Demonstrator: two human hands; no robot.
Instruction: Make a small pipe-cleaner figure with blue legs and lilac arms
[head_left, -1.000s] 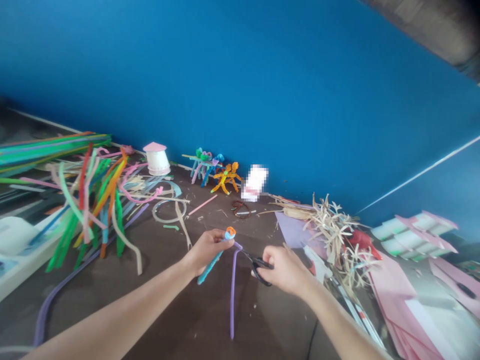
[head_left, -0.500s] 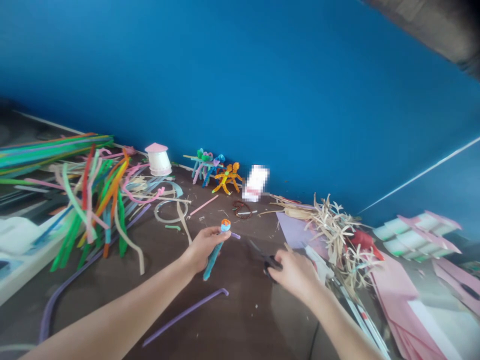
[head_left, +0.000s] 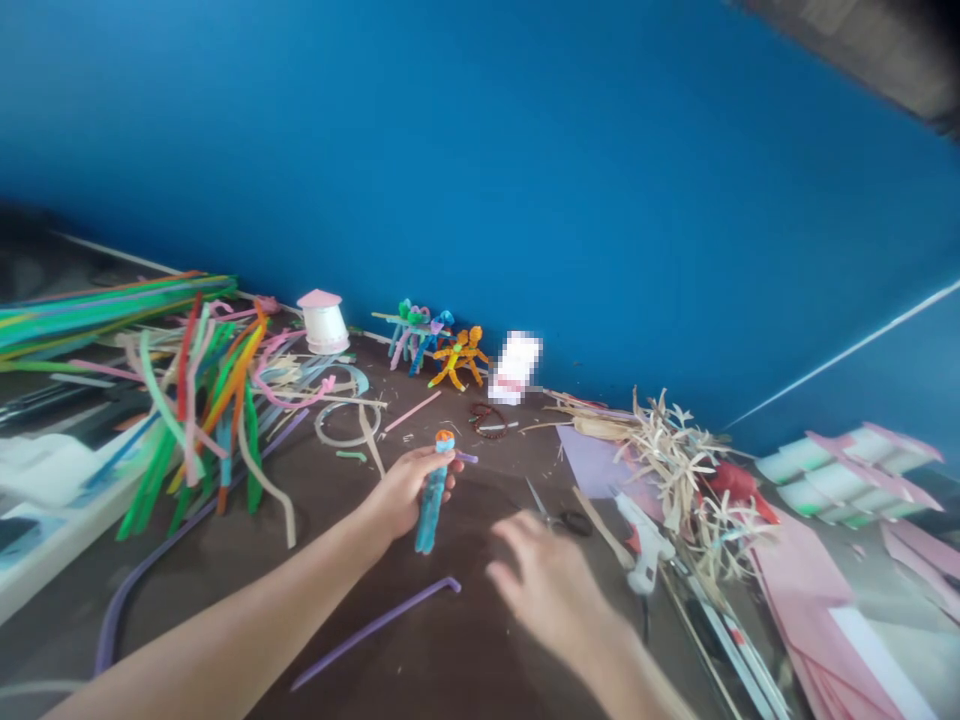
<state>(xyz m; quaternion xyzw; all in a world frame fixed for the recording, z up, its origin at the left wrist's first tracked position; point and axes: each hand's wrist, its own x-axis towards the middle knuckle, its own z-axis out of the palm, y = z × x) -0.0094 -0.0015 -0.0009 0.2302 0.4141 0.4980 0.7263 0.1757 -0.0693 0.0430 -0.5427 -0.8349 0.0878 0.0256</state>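
Between the fingers and thumb of my left hand (head_left: 407, 487) is a small pipe-cleaner figure (head_left: 431, 507), with a blue body, an orange-topped head and a short purple piece sticking out to the right. My right hand (head_left: 551, 580) is empty, its fingers apart and a little blurred, above the dark table. Just beyond it lie the scissors (head_left: 553, 515), blades toward the back left. A bent purple pipe cleaner (head_left: 375, 632) rests on the table in front of my left hand.
Loose coloured pipe cleaners (head_left: 217, 410) crowd the left side. Finished pipe-cleaner figures (head_left: 457, 355) and a small white tower with a pink roof (head_left: 324, 325) stand at the back. To the right are a white glue gun (head_left: 643, 545), raffia-like strips (head_left: 675, 450) and pink sheets (head_left: 806, 600).
My right hand has let go of the scissors, which now lie on the table, and has moved left toward my left hand. The figure has turned more upright in my left hand.
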